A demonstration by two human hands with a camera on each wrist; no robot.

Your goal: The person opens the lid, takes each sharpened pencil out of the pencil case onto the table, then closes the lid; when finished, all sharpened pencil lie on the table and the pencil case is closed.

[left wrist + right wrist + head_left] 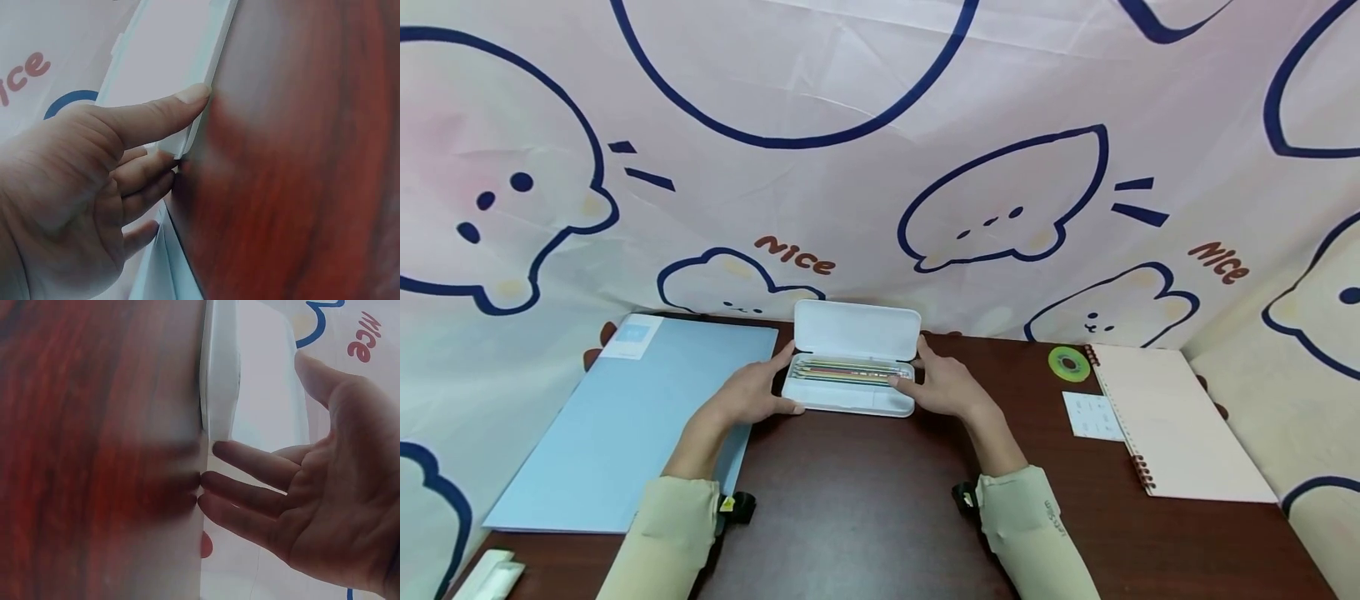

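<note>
An open white pencil case (848,402) lies on the table, its lid (857,327) tilted up against the back cloth. Several pencils (842,371) lie lengthwise inside. At the case's left end my left hand (751,392) grips it, thumb along the front edge and fingers by the end. The left wrist view shows that thumb (156,119) against the white side. Around the right end is my right hand (951,386), thumb over the pencils. In the right wrist view the fingers (256,465) are extended, one fingertip touching the case's end.
A large light-blue folder (632,425) lies left of the case, partly under my left forearm. To the right are a spiral notebook (1180,421), a white sheet (1092,415) and a green roll of tape (1068,364). A white packet (490,575) lies at the front left.
</note>
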